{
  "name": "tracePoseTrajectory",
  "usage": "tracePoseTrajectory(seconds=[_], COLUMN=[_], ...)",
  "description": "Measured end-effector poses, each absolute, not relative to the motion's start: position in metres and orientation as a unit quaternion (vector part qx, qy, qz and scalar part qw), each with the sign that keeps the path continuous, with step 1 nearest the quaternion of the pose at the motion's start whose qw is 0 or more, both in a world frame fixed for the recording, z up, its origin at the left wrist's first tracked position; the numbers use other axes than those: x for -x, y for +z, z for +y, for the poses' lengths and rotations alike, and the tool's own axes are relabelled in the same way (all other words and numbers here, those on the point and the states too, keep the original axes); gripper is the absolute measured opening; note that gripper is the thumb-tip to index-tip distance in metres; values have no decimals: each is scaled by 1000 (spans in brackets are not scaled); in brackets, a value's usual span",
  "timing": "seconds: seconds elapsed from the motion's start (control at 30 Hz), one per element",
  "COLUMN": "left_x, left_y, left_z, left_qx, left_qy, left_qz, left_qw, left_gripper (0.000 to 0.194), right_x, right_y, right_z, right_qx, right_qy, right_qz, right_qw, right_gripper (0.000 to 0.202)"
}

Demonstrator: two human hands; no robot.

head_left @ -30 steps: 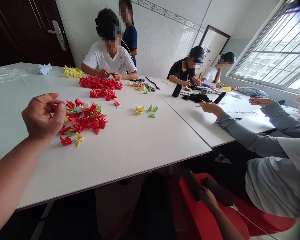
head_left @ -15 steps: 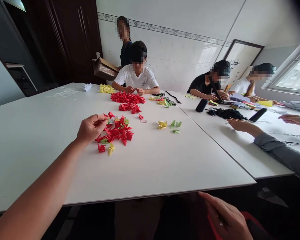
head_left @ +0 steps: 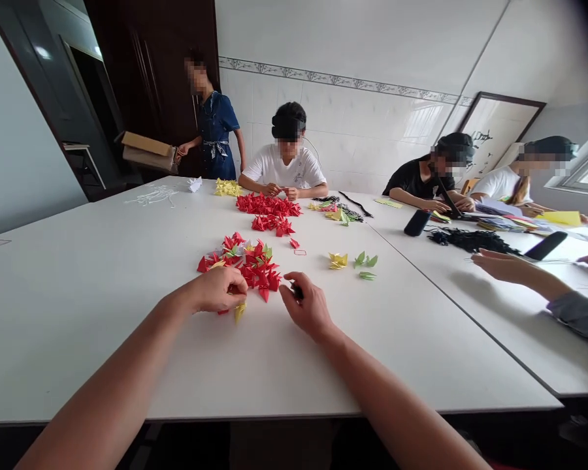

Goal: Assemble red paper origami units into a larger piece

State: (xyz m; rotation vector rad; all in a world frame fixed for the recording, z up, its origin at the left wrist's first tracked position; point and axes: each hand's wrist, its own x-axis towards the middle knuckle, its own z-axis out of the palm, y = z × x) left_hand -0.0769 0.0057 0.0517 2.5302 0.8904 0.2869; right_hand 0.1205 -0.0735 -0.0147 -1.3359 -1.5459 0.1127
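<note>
Folded red paper pieces, mixed with a few green and yellow ones, lie heaped on the white table. At the heap's near left edge is my left hand, its thumb and fingers pinched together; whatever is between them is too small to name. A yellow folded piece lies just below those fingertips. My right hand is right of the heap, fingers curled around a small dark object that I cannot make out.
Farther back are another red pile, a yellow pile and white strips. Yellow and green pieces lie to the right. A co-worker's hand reaches in beside black cords. Several people are around the table.
My right hand has risen from below the table edge to beside the red heap. My left hand has moved to the heap's near side. The standing person with the box has moved left.
</note>
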Motion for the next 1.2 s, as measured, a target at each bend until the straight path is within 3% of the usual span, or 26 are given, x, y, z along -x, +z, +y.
tracePoseTrajectory(seconds=[0.23,0.37,0.67,0.77,1.0,1.2], left_x=[48,36,24,24,30,30], left_y=[34,26,21,18,10,8], left_z=[-2,-10,-22,-20,-9,-9], left_qx=[-829,-782,-670,-659,-733,-753], left_qy=[340,368,388,421,462,485], left_qz=[327,306,325,341,349,316], left_qw=[299,398,543,522,358,312], left_gripper=[24,25,31,31,24,17], right_x=[-119,-113,-116,-118,-127,-132], right_y=[-11,-8,-11,-7,2,-7], right_z=[-82,-79,-77,-81,-89,-83], right_qx=[546,523,542,546,563,553], right_qy=[90,162,241,239,182,117], right_qz=[-641,-621,-564,-582,-667,-738], right_qw=[532,561,575,554,453,369], right_gripper=[9,19,19,20,15,13])
